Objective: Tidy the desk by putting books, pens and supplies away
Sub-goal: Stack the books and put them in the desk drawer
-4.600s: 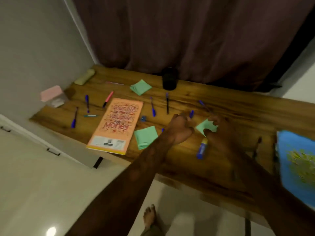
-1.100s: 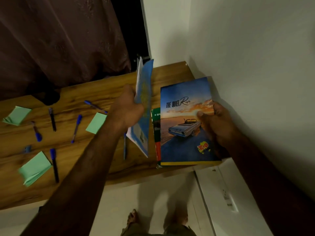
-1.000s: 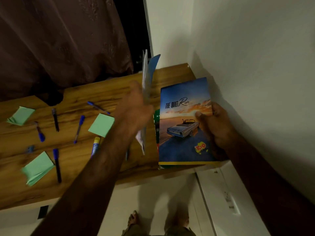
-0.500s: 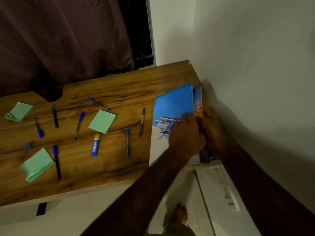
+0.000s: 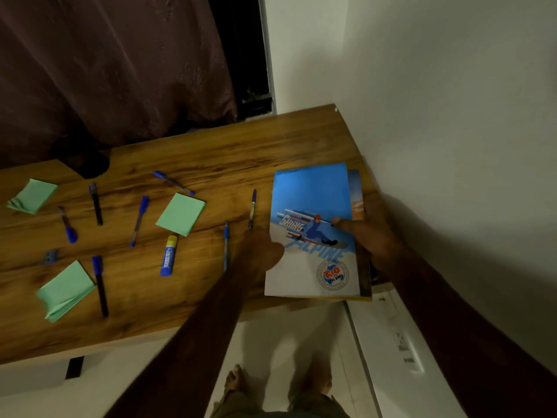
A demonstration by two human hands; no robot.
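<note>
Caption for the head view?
The left hand and right hand hold a blue skiing notebook atop a book stack on the desk; pens, a glue stick and green notepads lie scattered.

We see a dim, warm-toned scene. Light falls from the left and above: the right hand (image 5: 373, 245) throws a broad soft shadow on the wall (image 5: 452, 146). The curtain (image 5: 120, 70) sinks into murk, and both arms (image 5: 187, 342) go nearly black. The left hand (image 5: 262, 251) and the near notes (image 5: 64, 291) are smeared. The book (image 5: 313, 200) cover reads sharp. The wide lens skews the desk (image 5: 211, 146) at the edges.
</note>
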